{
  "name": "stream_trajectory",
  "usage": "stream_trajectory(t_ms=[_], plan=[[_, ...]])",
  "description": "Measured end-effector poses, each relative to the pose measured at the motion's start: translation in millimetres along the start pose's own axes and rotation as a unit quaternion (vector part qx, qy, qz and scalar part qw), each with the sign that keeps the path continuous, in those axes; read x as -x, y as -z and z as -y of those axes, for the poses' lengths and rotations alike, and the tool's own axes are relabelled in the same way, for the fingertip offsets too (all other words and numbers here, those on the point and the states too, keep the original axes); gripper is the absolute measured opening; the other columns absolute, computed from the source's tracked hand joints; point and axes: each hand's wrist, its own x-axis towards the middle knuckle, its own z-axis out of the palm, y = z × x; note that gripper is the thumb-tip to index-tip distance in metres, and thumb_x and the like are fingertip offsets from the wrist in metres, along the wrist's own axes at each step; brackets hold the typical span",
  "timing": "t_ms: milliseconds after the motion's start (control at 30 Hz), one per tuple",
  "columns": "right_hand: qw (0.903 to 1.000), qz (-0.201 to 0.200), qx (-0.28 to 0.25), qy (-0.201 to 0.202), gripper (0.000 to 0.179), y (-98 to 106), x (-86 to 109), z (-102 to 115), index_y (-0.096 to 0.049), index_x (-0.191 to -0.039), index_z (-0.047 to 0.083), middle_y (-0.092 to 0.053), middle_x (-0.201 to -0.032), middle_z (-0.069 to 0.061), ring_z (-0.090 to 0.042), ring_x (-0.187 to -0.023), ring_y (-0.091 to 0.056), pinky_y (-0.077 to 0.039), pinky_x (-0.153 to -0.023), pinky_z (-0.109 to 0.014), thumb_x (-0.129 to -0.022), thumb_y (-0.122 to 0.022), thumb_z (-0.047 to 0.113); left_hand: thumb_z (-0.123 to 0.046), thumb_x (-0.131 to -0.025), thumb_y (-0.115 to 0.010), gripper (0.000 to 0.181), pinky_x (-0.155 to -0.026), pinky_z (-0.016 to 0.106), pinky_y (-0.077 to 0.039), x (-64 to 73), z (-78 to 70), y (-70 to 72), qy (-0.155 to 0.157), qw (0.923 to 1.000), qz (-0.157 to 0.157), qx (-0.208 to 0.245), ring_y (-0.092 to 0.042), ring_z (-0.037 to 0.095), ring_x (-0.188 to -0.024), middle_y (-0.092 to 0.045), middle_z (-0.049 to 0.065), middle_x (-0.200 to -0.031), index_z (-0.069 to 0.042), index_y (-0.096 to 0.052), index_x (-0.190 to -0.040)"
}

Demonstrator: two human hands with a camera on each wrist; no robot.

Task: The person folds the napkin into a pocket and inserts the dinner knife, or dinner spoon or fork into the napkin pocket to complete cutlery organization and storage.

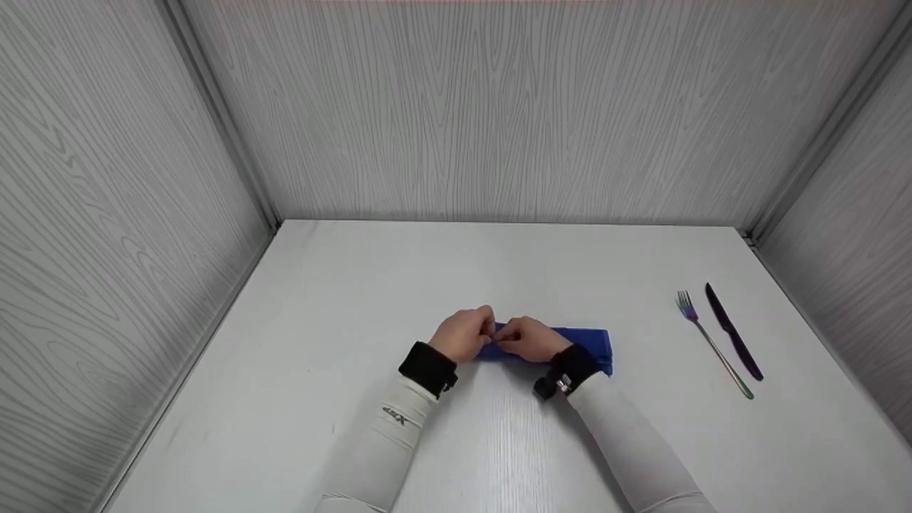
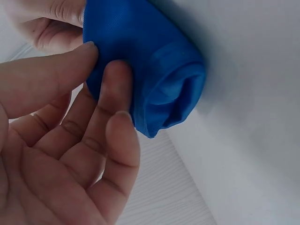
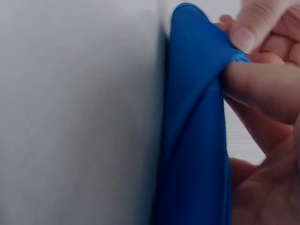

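A blue cloth napkin (image 1: 590,338), folded into a long strip, lies crosswise on the white table in front of me. My left hand (image 1: 462,335) pinches the cloth near its left end, thumb on one side and fingertips on the other. In the left wrist view that end of the napkin (image 2: 168,79) shows rolled layers with a hollow inside. Close beside it, my right hand (image 1: 529,339) pinches a corner of the cloth. A slanting fold crosses the napkin (image 3: 197,140) in the right wrist view, running up to the pinched corner.
Right of the napkin, a fork (image 1: 705,335) with a rainbow sheen lies on the table (image 1: 342,299). Next to it is a dark knife (image 1: 730,328), roughly parallel. Grey wood-grain panels (image 1: 456,114) close in the table at the back and both sides.
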Motion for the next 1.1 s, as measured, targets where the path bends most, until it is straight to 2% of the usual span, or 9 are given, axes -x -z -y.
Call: stream_trajectory(t_ms=[133, 367, 433, 533, 600, 733, 867, 967, 1100], plan=[[0.9994, 0.010, 0.023, 0.024, 0.020, -1.6, -0.9, 0.6, -0.080, -0.103, 0.003, -0.054, -0.085, 0.001, -0.011, -0.078, -0.046, -0.037, -0.075, -0.025, -0.099, -0.061, 0.005, 0.002, -0.094, -0.073, 0.014, -0.075, 0.036, -0.051, 0.3, 0.7, 0.5, -0.013, 0.9998, -0.003, 0.014, -0.061, 0.020, -0.081, -0.068, 0.009, -0.087, -0.005, -0.062, -0.094], [0.9999, -0.006, -0.006, -0.005, 0.020, -0.1, -1.3, -5.2, -0.081, -0.111, 0.002, -0.070, -0.097, -0.004, -0.009, -0.082, -0.052, -0.043, -0.077, -0.024, -0.098, -0.068, 0.008, 0.008, -0.095, -0.070, 0.013, -0.086, 0.040, -0.057, 1.2, 1.8, 4.4, -0.010, 0.9989, 0.020, 0.041, -0.071, 0.027, -0.094, -0.075, 0.012, -0.098, -0.003, -0.065, -0.098], [0.9999, 0.006, 0.005, 0.007, 0.017, -0.4, -1.0, -3.4, -0.080, -0.102, 0.001, -0.064, -0.094, -0.004, -0.011, -0.082, -0.050, -0.040, -0.077, -0.026, -0.099, -0.064, 0.006, 0.009, -0.094, -0.069, 0.014, -0.084, 0.039, -0.057, 1.2, 1.5, 4.7, -0.012, 0.9992, 0.018, 0.032, -0.070, 0.026, -0.092, -0.075, 0.012, -0.096, -0.004, -0.065, -0.097], [0.9986, 0.027, 0.029, 0.036, 0.017, -1.2, -1.0, 0.2, -0.070, -0.086, 0.001, -0.048, -0.086, -0.001, -0.014, -0.080, -0.043, -0.035, -0.076, -0.028, -0.099, -0.059, 0.003, 0.009, -0.092, -0.069, 0.014, -0.080, 0.039, -0.055, 0.0, 1.1, 3.5, -0.022, 0.9995, 0.013, 0.017, -0.068, 0.026, -0.088, -0.073, 0.011, -0.091, -0.004, -0.065, -0.096], [0.9981, 0.034, 0.028, 0.044, 0.017, -1.7, -0.9, 1.1, -0.066, -0.084, 0.002, -0.041, -0.083, 0.001, -0.014, -0.079, -0.040, -0.032, -0.075, -0.028, -0.099, -0.058, 0.002, 0.007, -0.092, -0.070, 0.014, -0.080, 0.039, -0.055, -0.5, 1.0, 2.6, -0.021, 0.9996, 0.011, 0.015, -0.069, 0.025, -0.088, -0.074, 0.010, -0.092, -0.005, -0.065, -0.096], [0.9997, 0.019, -0.001, 0.016, 0.013, -1.0, -0.2, -1.6, -0.075, -0.101, 0.003, -0.055, -0.084, 0.002, -0.011, -0.079, -0.047, -0.037, -0.073, -0.025, -0.100, -0.063, 0.008, 0.006, -0.093, -0.070, 0.012, -0.087, 0.043, -0.057, -0.3, 1.2, 4.2, 0.009, 0.9995, 0.019, 0.022, -0.070, 0.027, -0.096, -0.074, 0.012, -0.100, -0.004, -0.070, -0.100], [0.9997, 0.014, -0.017, -0.001, 0.024, 0.8, -0.7, -4.8, -0.076, -0.121, 0.003, -0.072, -0.101, -0.006, -0.010, -0.085, -0.055, -0.045, -0.078, -0.025, -0.101, -0.064, 0.011, 0.006, -0.095, -0.069, 0.016, -0.094, 0.044, -0.057, 0.5, 2.1, 7.2, 0.023, 0.9991, 0.026, -0.023, -0.067, 0.030, -0.106, -0.068, 0.014, -0.110, -0.003, -0.076, -0.106], [0.9997, 0.023, -0.009, 0.008, 0.030, 0.7, -1.7, -4.9, -0.076, -0.128, 0.004, -0.072, -0.110, -0.011, -0.011, -0.091, -0.054, -0.045, -0.084, -0.026, -0.102, -0.061, 0.009, 0.002, -0.097, -0.070, 0.014, -0.093, 0.045, -0.058, 1.1, 2.6, 6.4, 0.031, 0.9967, 0.024, -0.071, -0.063, 0.033, -0.109, -0.064, 0.015, -0.114, -0.004, -0.079, -0.106], [0.9982, 0.044, 0.026, 0.031, 0.032, -2.1, -1.6, -1.2, -0.076, -0.127, 0.003, -0.061, -0.100, -0.006, -0.012, -0.088, -0.048, -0.041, -0.083, -0.026, -0.103, -0.055, 0.004, -0.004, -0.100, -0.070, 0.010, -0.088, 0.045, -0.059, 1.9, 2.3, 3.3, 0.052, 0.9935, 0.016, -0.100, -0.060, 0.033, -0.107, -0.063, 0.014, -0.115, -0.006, -0.079, -0.100]])
